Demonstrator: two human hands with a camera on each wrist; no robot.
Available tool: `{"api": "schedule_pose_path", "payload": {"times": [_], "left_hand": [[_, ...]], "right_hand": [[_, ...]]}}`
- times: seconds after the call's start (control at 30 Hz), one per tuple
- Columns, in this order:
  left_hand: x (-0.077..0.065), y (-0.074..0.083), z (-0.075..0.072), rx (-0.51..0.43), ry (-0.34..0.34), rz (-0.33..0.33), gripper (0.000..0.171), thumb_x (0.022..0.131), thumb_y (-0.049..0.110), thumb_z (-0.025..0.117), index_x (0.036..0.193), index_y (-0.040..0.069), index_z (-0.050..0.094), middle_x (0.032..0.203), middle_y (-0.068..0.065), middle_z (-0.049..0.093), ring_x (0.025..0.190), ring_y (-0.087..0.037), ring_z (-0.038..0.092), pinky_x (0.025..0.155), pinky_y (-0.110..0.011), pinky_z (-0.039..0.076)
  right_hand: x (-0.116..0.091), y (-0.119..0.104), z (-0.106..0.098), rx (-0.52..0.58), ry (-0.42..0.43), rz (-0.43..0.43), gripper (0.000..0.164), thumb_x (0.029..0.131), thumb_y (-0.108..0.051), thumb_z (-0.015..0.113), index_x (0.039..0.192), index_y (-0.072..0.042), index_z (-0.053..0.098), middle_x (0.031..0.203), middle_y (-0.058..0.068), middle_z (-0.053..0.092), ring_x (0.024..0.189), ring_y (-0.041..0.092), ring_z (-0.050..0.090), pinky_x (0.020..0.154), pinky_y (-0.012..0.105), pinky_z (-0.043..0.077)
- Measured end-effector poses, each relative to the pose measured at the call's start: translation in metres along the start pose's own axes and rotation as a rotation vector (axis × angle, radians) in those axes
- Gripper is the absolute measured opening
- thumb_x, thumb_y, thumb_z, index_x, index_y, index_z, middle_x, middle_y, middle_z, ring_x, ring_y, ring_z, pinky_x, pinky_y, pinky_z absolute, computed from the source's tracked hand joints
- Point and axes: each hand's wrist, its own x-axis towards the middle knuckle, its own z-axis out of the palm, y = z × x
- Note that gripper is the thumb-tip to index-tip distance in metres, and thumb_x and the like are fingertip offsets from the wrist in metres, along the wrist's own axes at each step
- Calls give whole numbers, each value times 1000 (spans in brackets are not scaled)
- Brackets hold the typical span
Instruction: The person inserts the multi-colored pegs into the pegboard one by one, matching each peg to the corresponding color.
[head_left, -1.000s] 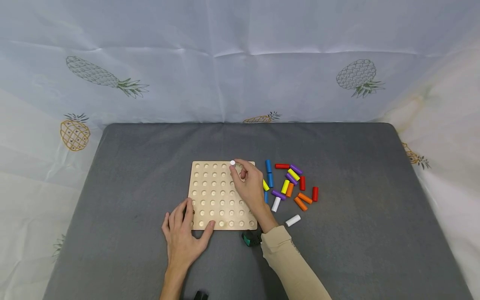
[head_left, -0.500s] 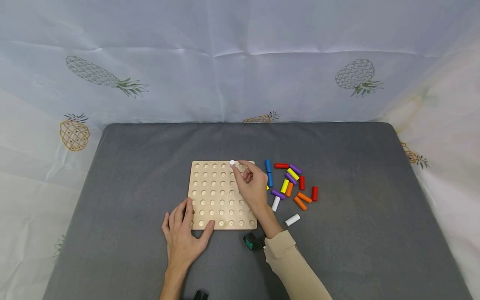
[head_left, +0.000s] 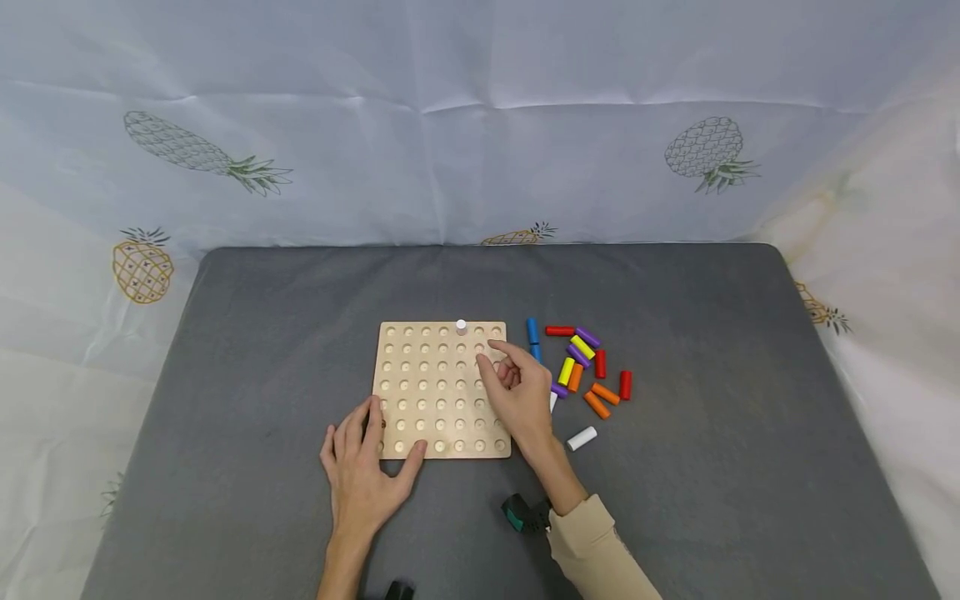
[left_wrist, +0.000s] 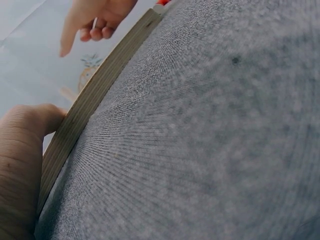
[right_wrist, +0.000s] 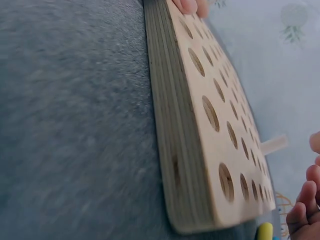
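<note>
A square wooden board point(head_left: 413, 414) with rows of round holes lies on the grey table. One white peg point(head_left: 461, 327) stands upright in a hole of its far row, and the right wrist view shows that white peg point(right_wrist: 274, 144) sticking out of the face. My left hand point(head_left: 363, 483) rests at the board's near left corner, fingers along the left edge, thumb at the front edge. Over the board's right side hovers my right hand point(head_left: 525, 396), holding nothing, its thumb and index finger apart and the other fingers loosely bent.
Loose pegs lie right of the board: red point(head_left: 626, 385), orange point(head_left: 597, 405), yellow point(head_left: 566, 371), purple point(head_left: 587, 337), blue point(head_left: 532, 330) and white point(head_left: 582, 438). My right hand hides part of this group. A pineapple-print cloth point(head_left: 450, 167) hangs behind the table.
My right hand has let go of the white peg, which stays upright in the board, and has drawn back to the right and nearer. The left hand keeps its place on the board.
</note>
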Motion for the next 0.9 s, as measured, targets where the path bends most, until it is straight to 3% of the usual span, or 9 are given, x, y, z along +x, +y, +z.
{"api": "schedule_pose_path", "payload": {"times": [0.43,0.7,0.9], "left_hand": [[0,-1,0,-14,18,7,89,78,44,77,149,-2,49,147,-25,52,133,-44,44,113,-72,17],[0,0,1,-14,27,10,90,77,44,78,149,-2,49,145,-26,53,132,-44,45,113,-73,18],[0,0,1,-14,22,7,90,77,43,78,149,-3,49,145,-26,53,132,-45,45,113,-73,18]], "right_hand": [[-21,-4,-30,-86,-85,-35,23,87,-13,80,108,-2,77,62,0,52,55,9,44,51,18,36],[-24,4,-58,-46,-235,-145,20,85,-7,81,105,-4,78,66,-4,53,59,3,44,52,19,40],[-17,22,-86,6,-410,-238,20,84,-4,81,104,-5,77,72,-5,53,60,5,43,53,18,39]]}}
